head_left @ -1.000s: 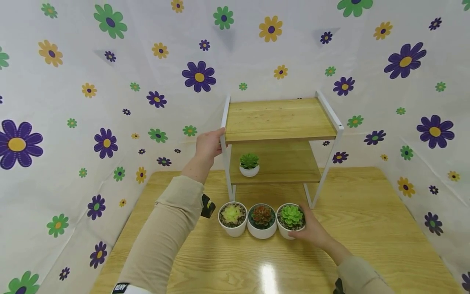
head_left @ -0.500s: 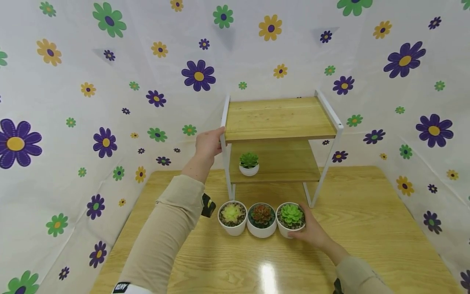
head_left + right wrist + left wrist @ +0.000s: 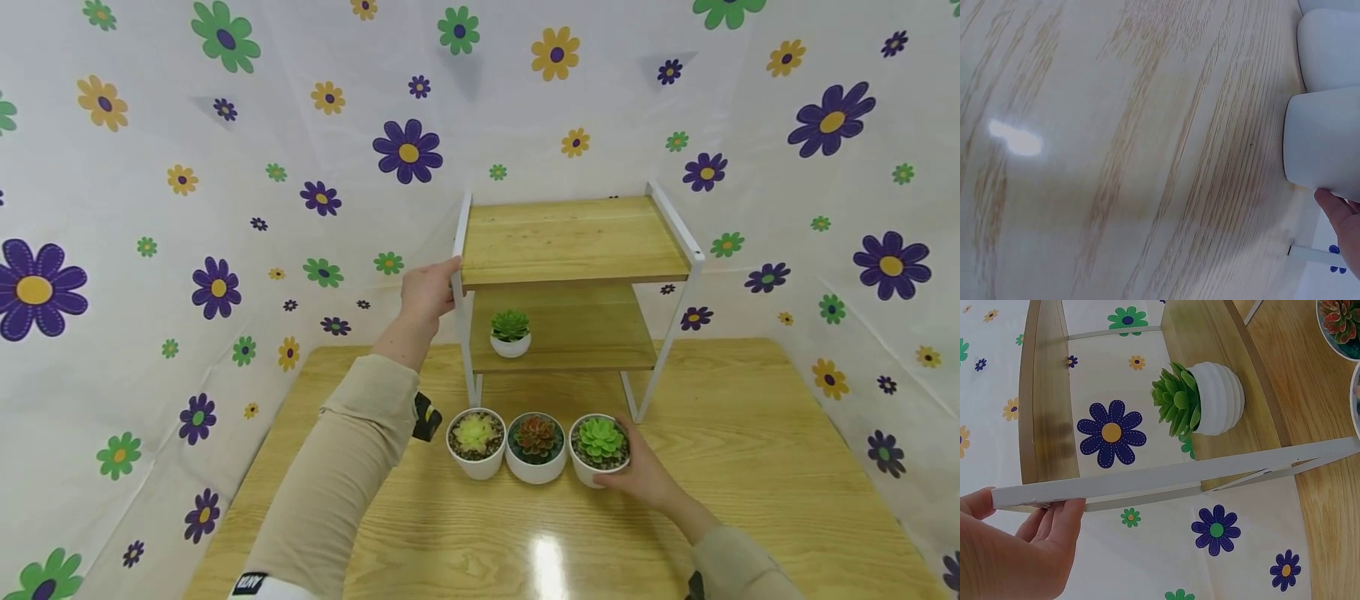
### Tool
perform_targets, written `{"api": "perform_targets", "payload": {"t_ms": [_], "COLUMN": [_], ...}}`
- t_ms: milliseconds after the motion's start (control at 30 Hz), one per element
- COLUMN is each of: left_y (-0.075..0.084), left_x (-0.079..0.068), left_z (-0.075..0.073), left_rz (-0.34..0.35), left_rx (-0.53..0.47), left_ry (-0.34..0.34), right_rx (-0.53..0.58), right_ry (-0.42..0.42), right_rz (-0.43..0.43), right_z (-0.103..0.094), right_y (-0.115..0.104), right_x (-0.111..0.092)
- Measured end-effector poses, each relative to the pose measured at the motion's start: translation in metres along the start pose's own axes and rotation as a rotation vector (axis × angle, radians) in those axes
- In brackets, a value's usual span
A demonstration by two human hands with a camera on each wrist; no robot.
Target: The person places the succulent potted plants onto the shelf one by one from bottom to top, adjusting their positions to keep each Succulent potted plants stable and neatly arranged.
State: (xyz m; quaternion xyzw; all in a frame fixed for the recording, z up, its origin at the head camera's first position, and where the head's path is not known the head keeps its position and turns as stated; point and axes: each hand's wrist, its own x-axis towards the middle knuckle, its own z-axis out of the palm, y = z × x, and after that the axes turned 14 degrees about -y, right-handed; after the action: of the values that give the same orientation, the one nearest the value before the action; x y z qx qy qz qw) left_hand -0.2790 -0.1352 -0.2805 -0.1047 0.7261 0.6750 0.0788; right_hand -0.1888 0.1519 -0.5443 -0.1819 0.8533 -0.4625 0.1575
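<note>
My left hand (image 3: 424, 295) grips the white left upright (image 3: 1147, 479) of a two-tier wooden shelf (image 3: 573, 240), thumb on one side and fingers on the other. On its lower board a small green succulent in a ridged white pot (image 3: 1219, 399) stands near the left end. In front of the shelf, my right hand (image 3: 647, 472) holds the right side of a white pot (image 3: 1325, 139) with a bright green succulent (image 3: 600, 439). Left of it stand a pot with a reddish-brown succulent (image 3: 536, 437) and a pot with a yellowish succulent (image 3: 476, 433).
The shelf and pots are on a wood-grain table (image 3: 750, 467). A white cloth with flower prints (image 3: 300, 150) hangs behind and at both sides. The shelf's right leg (image 3: 651, 387) is just behind my right hand.
The bright green succulent's pot has shifted slightly right with my right hand, leaving a narrow gap beside the reddish-brown one. My left hand stays on the upright.
</note>
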Motion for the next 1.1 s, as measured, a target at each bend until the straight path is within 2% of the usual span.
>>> {"api": "perform_targets", "payload": {"t_ms": [500,1100], "left_y": [0.000,0.000], "left_x": [-0.001,-0.003], "left_z": [0.000,0.002], "left_rz": [0.014,0.019], "left_rx": [-0.020,-0.028], "left_ry": [-0.003,-0.007], "right_rx": [-0.048,-0.093], "right_ry": [0.011,0.014], "right_rz": [0.033,0.029], "right_z": [-0.010,-0.030], "right_y": [-0.003,-0.020], "right_x": [-0.008,-0.022]}}
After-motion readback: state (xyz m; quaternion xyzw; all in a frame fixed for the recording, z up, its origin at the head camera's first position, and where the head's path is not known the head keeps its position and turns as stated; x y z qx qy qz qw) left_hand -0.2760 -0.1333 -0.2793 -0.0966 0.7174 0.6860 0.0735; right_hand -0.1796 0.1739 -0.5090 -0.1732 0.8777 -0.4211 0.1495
